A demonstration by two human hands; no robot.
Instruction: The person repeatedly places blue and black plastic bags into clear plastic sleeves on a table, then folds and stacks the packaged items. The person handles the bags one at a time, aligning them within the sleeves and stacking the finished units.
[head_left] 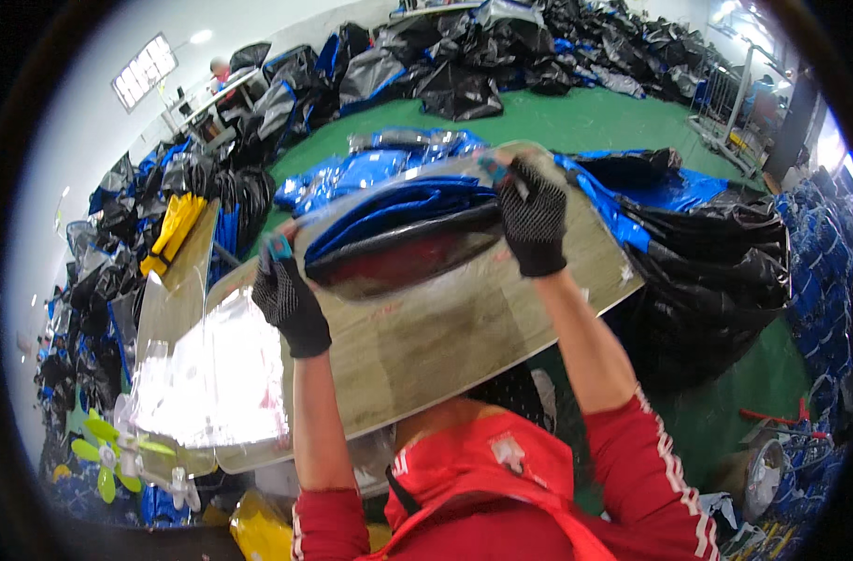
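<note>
Workbench (464, 327) of pale wood serves as the landmark, seen from above by a person in red sleeves. On the bench's left end lies a stack of clear plastic bags (211, 374), shiny and flat; below that end sits a small green fan (108, 449). Left of the bench's middle, the left hand (288, 299), in a dark dotted glove, is closed, pinching the left edge of a clear bag. Over the bench's middle is the folded blue and black bundle (398, 234), lying inside that clear bag; most of it appears already in, so the bagging looks nearly finished, with the mouth apparently not yet closed. Right of the middle, the right hand (534, 220), gloved alike, grips the bag's upper right edge, fingers curled. Beyond the bench's right end, black and blue heaps (716, 271) cover the green floor (594, 122).
</note>
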